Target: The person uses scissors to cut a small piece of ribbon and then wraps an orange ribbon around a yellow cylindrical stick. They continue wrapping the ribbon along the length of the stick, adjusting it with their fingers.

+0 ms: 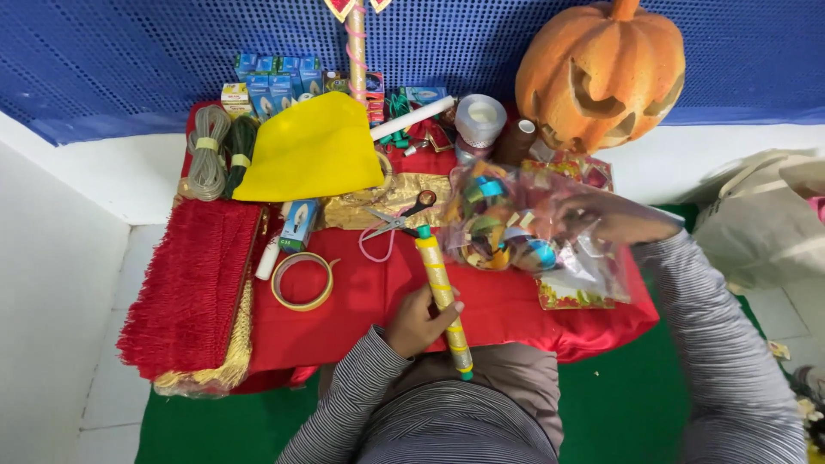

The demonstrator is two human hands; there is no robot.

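Left hand (418, 322): wrapped around the gold stick (443, 296), near its lower half.
Right hand (623, 219): holds the clear bag of ribbon rolls (516, 228) above the red cloth (369, 301).
Stick: probably light, stiff; grip mid-shaft.
Bag: soft, crinkly, maybe slippery.

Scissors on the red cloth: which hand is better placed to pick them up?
Probably the right hand: it touches only the plastic bag of ribbon rolls beside the scissors. The left hand is gripping the decorated stick.
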